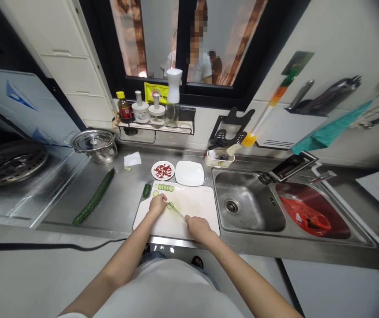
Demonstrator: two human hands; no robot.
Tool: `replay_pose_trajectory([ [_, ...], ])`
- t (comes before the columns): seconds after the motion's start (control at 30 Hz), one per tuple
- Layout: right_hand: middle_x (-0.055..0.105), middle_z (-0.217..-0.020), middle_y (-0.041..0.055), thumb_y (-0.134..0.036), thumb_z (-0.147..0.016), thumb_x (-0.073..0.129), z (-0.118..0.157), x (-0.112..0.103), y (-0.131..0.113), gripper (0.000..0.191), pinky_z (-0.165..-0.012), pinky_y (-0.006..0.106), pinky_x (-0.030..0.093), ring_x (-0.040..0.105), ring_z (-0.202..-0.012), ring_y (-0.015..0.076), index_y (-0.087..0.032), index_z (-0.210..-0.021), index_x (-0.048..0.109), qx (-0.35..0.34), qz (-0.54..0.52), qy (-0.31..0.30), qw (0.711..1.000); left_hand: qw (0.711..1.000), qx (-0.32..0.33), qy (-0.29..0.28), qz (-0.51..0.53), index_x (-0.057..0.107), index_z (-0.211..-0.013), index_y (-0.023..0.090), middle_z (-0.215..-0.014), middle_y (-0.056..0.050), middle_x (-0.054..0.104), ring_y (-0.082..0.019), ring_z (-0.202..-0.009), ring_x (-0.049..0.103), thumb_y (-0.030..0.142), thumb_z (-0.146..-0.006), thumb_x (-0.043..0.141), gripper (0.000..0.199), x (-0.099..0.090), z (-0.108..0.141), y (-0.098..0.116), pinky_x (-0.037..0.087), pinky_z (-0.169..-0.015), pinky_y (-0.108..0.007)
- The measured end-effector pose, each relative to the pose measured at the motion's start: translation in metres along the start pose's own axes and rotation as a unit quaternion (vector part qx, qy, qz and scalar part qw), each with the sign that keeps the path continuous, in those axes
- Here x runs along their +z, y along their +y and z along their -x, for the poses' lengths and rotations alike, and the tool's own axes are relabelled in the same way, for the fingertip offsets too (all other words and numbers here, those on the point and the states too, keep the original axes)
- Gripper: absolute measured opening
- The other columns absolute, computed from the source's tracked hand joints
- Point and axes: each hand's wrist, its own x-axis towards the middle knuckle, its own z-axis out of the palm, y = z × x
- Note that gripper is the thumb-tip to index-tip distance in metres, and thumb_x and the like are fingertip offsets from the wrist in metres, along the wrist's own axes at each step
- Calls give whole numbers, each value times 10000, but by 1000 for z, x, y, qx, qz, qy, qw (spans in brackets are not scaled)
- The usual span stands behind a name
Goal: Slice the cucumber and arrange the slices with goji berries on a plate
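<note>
On the white cutting board, my right hand grips a small knife by its handle. The blade points up and left, its tip at a round cucumber slice. My left hand is closed, with bent fingertips at the left edge of that slice; what lies under the fingers is hidden. Beyond it is a row of overlapping cucumber slices, with a single slice beside it. A short cucumber piece sits at the board's upper left corner.
Behind the board stand a plate of small red pieces and a white square plate. A whole cucumber and a lidded steel pot are to the left. The sink borders the board's right side.
</note>
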Motion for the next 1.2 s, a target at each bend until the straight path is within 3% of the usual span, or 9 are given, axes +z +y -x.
replay_pose_trajectory([
  [1.2, 696, -890, 148, -144, -929, 322, -12, 5, 15, 306, -694, 334, 497, 680, -850, 236, -175, -1044, 604, -37, 78, 60, 994, 1000, 11, -3, -1, 645, -860, 201, -833, -13, 661, -150, -795, 597, 185, -711, 652, 150, 3, -5, -4, 380, -665, -220],
])
